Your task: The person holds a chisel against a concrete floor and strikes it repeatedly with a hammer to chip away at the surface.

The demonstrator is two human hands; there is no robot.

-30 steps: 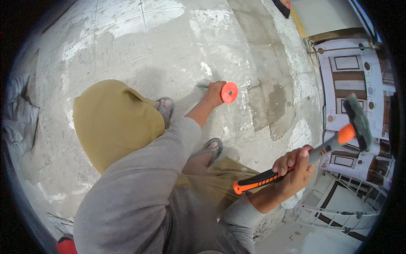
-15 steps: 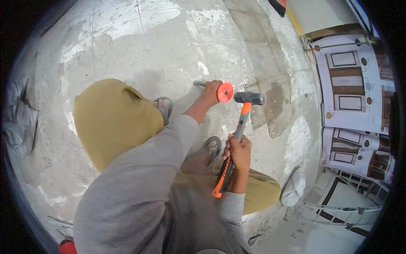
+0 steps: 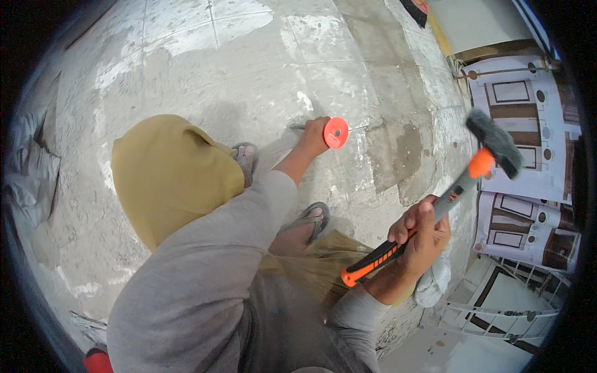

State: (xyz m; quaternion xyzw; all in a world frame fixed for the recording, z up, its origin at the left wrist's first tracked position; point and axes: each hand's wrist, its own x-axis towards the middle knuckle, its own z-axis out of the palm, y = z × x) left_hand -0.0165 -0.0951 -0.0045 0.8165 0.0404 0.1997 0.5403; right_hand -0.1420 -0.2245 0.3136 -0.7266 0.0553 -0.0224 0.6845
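Observation:
My left hand is closed around a chisel with a round red-orange hand guard. Its grey shaft pokes out on the far side of my fist, low over the scraped floor; whether its tip touches the tiles I cannot tell. My right hand grips a club hammer midway along its grey, black and orange handle. The blocky dark hammer head is raised off to the right, well apart from the chisel, and slightly blurred. The handle's orange butt end points back toward my lap.
Patchy, dusty floor tiles surround my sandalled feet, with a damp dark stain beyond the chisel. A white sack lies at right, near printed sheets and a ladder. Grey plastic sheeting bunches at left.
My right hand has swung the hammer up and to the right, away from the chisel. My left hand stays on the chisel in nearly the same place.

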